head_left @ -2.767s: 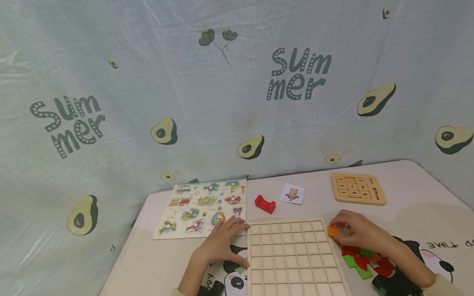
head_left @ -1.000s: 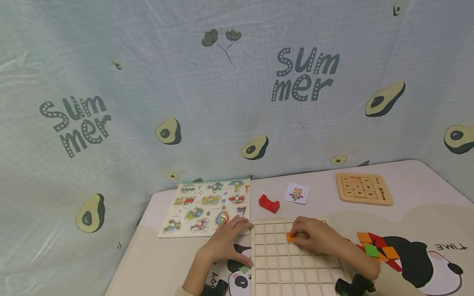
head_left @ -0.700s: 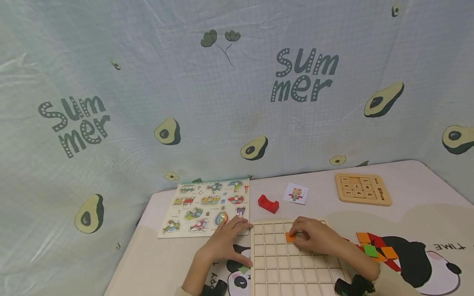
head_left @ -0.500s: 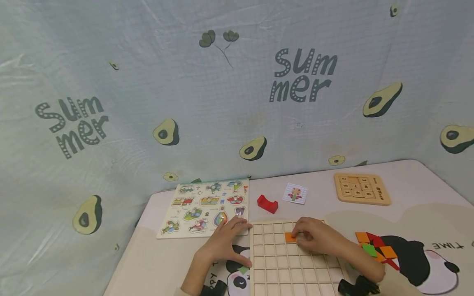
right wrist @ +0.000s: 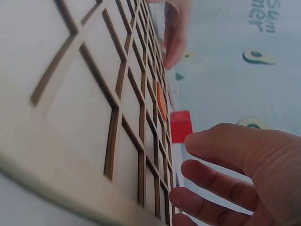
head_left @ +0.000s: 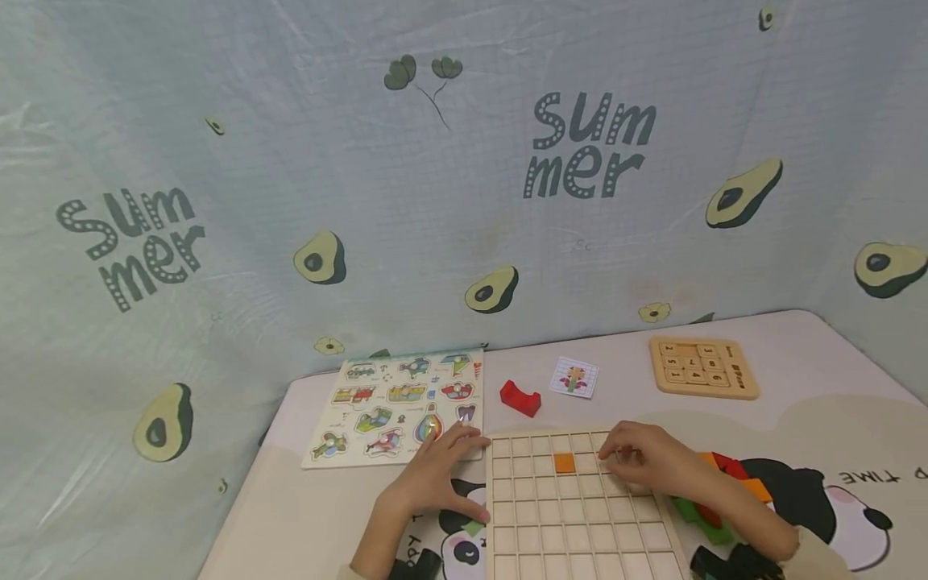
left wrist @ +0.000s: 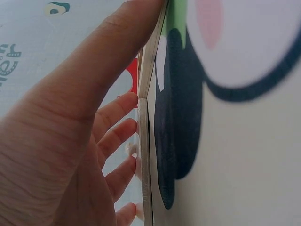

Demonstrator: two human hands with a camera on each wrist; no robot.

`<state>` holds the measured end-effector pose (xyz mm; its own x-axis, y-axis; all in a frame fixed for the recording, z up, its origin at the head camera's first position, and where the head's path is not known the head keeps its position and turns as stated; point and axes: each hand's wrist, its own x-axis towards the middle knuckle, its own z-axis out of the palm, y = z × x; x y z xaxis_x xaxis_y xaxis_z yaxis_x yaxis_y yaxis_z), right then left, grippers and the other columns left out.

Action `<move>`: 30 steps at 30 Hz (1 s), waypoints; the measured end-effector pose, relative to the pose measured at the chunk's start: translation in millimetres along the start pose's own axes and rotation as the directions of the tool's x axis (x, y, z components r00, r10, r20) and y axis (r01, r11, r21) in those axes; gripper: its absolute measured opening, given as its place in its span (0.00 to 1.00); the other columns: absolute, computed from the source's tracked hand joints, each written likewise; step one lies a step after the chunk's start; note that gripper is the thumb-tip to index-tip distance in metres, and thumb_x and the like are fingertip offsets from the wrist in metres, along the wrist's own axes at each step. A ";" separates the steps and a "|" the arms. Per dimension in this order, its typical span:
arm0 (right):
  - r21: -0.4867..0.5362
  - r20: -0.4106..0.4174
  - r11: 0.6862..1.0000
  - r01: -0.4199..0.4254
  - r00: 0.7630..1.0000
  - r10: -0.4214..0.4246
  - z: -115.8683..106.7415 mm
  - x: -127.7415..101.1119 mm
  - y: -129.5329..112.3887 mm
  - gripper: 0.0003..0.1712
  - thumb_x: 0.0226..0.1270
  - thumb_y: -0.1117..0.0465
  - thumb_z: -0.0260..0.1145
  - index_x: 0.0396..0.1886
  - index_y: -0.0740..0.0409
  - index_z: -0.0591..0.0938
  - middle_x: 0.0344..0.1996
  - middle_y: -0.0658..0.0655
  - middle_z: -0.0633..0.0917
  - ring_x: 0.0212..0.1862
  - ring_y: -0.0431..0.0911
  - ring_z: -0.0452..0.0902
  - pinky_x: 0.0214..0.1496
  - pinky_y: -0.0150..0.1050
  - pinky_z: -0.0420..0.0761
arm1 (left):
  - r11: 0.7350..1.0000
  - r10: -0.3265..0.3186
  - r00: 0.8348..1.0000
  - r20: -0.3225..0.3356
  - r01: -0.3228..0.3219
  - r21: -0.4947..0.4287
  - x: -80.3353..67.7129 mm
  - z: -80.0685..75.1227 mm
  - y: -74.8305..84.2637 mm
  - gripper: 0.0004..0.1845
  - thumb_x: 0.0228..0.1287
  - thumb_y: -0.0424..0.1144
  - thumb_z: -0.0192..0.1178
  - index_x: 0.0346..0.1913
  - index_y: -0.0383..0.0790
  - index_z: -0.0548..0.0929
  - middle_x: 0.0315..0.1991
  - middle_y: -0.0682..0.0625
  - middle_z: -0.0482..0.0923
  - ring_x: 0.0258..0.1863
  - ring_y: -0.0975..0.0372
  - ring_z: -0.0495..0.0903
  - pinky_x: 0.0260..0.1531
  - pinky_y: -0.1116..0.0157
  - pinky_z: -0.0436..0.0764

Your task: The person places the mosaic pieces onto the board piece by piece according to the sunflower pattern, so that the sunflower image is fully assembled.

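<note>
A pale wooden grid board (head_left: 580,532) lies in front of me on the table. One orange square tile (head_left: 564,462) sits in a cell in its second row, also visible edge-on as the orange tile (right wrist: 161,101) in the right wrist view. My right hand (head_left: 618,456) hovers just right of that tile, fingers (right wrist: 221,146) loosely curled and holding nothing. My left hand (head_left: 455,472) rests against the board's left edge (left wrist: 145,155), fingers at the far corner and thumb (left wrist: 117,42) along the side.
Loose red, green and orange tiles (head_left: 725,483) lie right of the board, partly behind my right forearm. A red block (head_left: 519,398), a small picture card (head_left: 573,377), a number slide puzzle (head_left: 702,367) and a peg picture puzzle (head_left: 399,407) lie beyond, before the cloth backdrop.
My right hand carried the orange tile from the pile to the grid, set it in a cell, let go and drew back to the right. The left hand stayed on the board's edge.
</note>
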<state>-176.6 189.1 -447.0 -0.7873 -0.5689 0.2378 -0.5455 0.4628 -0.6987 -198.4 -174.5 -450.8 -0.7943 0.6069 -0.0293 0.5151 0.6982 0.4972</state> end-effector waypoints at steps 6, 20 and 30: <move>-0.033 -0.027 0.999 0.029 0.999 -0.030 -12.0 -12.1 8.7 0.06 0.61 0.66 0.70 0.37 0.54 0.84 0.33 0.45 0.81 0.30 0.31 0.69 0.27 0.29 0.76 | 1.000 0.003 1.000 -0.001 -0.003 0.004 0.3 -0.2 0.3 0.50 0.37 0.60 0.78 0.67 0.50 0.71 0.68 0.49 0.65 0.74 0.49 0.54 0.70 0.35 0.47; -0.012 0.085 0.999 -0.039 0.996 0.040 -33.9 -28.8 22.8 0.04 0.61 0.62 0.71 0.33 0.52 0.82 0.31 0.44 0.78 0.31 0.32 0.69 0.28 0.30 0.75 | 1.000 -0.007 1.000 -0.003 0.007 0.000 -0.4 3.3 -3.7 0.50 0.36 0.61 0.78 0.67 0.52 0.71 0.68 0.52 0.65 0.73 0.53 0.57 0.71 0.36 0.46; 0.026 0.138 0.998 -0.061 0.989 0.057 -39.6 -35.0 29.3 0.07 0.57 0.66 0.72 0.33 0.55 0.82 0.31 0.45 0.77 0.31 0.34 0.69 0.29 0.30 0.76 | 1.000 -0.004 1.000 -0.005 0.004 0.006 0.5 3.3 -3.5 0.50 0.36 0.61 0.78 0.67 0.52 0.71 0.67 0.53 0.65 0.71 0.55 0.59 0.71 0.37 0.46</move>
<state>-176.4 249.5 -449.0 -0.7696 -0.6303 0.1021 -0.4888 0.4786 -0.7294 -199.4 -175.4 -455.4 -0.7976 0.6025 -0.0267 0.5144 0.7028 0.4915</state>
